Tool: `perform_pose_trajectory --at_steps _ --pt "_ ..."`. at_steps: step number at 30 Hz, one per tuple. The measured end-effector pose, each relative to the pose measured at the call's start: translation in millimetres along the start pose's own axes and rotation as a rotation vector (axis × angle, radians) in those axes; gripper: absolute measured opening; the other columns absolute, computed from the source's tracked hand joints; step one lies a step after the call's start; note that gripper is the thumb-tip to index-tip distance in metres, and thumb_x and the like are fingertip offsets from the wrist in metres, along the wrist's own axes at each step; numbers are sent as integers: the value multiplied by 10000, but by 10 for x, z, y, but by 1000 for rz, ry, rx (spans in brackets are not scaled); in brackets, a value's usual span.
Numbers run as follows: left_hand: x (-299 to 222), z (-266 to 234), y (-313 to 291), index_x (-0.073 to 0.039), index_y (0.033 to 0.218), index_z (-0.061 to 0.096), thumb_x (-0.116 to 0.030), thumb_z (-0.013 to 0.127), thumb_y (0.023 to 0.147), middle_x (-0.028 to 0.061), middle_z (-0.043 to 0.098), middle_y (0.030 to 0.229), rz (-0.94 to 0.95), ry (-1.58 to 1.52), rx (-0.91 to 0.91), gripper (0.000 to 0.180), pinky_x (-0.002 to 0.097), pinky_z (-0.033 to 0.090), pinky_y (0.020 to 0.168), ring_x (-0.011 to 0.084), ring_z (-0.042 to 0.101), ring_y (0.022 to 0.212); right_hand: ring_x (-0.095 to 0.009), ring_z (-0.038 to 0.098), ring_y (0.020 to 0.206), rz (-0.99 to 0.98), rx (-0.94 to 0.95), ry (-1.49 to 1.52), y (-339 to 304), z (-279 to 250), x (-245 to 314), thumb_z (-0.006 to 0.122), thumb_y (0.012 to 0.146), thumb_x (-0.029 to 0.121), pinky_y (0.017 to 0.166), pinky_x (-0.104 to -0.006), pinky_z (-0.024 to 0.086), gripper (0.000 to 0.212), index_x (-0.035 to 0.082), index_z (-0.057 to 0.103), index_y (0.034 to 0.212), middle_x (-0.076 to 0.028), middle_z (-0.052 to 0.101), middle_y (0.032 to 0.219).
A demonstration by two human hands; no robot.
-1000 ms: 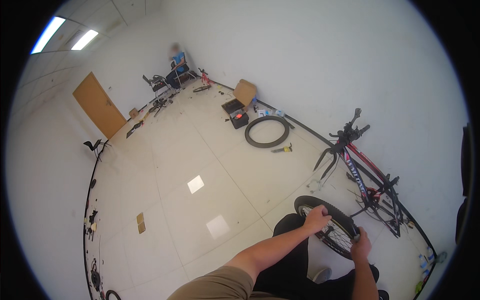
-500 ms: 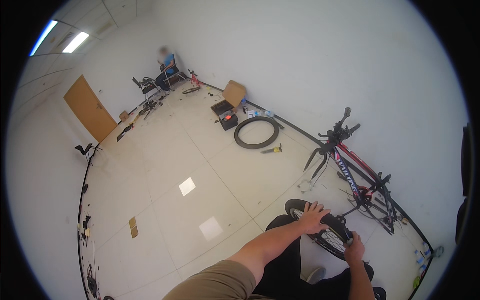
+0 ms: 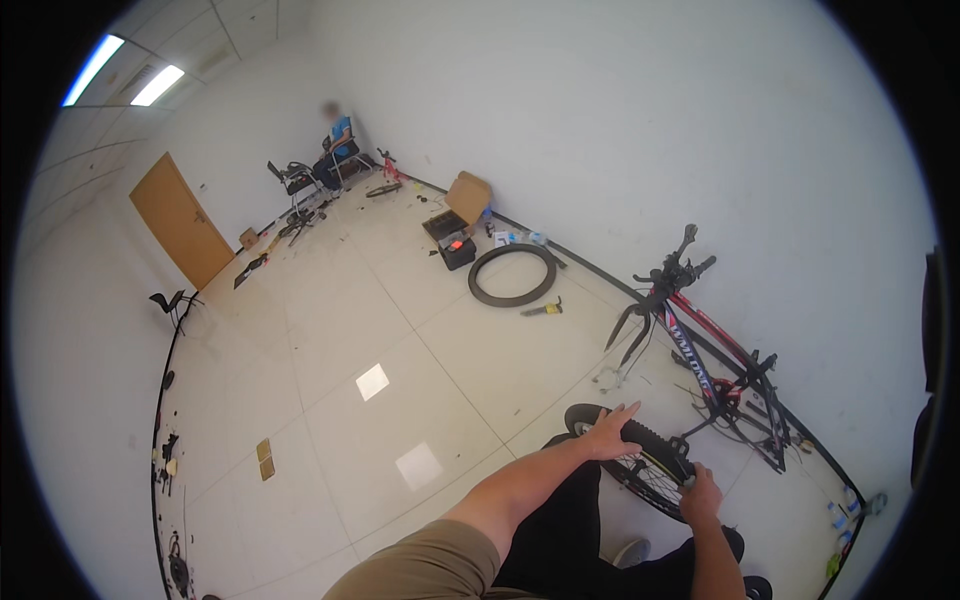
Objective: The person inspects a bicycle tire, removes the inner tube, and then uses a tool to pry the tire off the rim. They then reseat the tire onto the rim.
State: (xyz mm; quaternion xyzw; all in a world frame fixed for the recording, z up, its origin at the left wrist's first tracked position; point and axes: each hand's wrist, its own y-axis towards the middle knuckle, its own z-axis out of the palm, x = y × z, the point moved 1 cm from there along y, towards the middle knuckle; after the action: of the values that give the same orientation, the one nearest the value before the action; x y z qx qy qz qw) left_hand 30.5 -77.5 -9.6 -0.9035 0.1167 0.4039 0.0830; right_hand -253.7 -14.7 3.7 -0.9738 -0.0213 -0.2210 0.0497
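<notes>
A bicycle wheel with a knobby black tire [image 3: 655, 447] leans in front of my dark-trousered legs, its spokes showing below the tire. My left hand [image 3: 608, 436] lies across the upper left of the tire, fingers stretched out and spread. Lower along the same tire, on its right side, my right hand [image 3: 702, 494] is closed around the edge; a small pale bit shows by its fingers, too small to name. Just beyond the wheel stands a bicycle frame [image 3: 690, 352], dark and red, without wheels, against the wall.
A loose tire [image 3: 512, 301] lies on the floor ahead, with a yellow-and-black tool [image 3: 543, 308] beside it. Farther off are an open toolbox [image 3: 458, 252] and a cardboard box [image 3: 468, 196]. Another person [image 3: 336, 145] sits in the far corner. Bottles [image 3: 838, 515] stand by the right wall.
My left hand has slid a little left along the tire, its fingers now lifted and more spread. My right hand has shifted slightly left and stays closed on the tire.
</notes>
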Motion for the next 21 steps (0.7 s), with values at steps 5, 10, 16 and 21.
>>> perform_pose_trajectory --at_steps 5,10,16,21 --pt "24 63 -3 -56 1463 429 -360 773 798 181 383 1537 77 47 3 808 596 112 1197 376 217 1489 -401 624 1030 -13 -30 18 -18 45 -59 777 753 107 846 -492 498 598 137 518 1291 -136 600 1189" --pt "57 91 10 -39 1440 463 -323 776 800 176 384 1537 104 22 20 767 591 120 1200 353 215 1494 -403 627 1012 -18 -51 20 -17 73 -164 763 758 92 830 -495 500 579 154 521 1279 -130 604 1169" --pt "29 91 8 -41 1478 403 -273 779 800 187 343 1555 117 -25 -10 809 552 126 1218 341 195 1502 -412 623 999 -6 -57 33 -9 9 -172 765 748 77 813 -502 494 561 162 530 1249 -127 607 1132" --pt "32 126 -33 -54 1492 374 -261 781 791 215 286 1574 114 -106 -150 838 544 147 1215 370 189 1497 -413 618 1008 -2 -62 55 0 -24 -231 776 732 64 812 -500 493 586 156 533 1257 -127 611 1129"
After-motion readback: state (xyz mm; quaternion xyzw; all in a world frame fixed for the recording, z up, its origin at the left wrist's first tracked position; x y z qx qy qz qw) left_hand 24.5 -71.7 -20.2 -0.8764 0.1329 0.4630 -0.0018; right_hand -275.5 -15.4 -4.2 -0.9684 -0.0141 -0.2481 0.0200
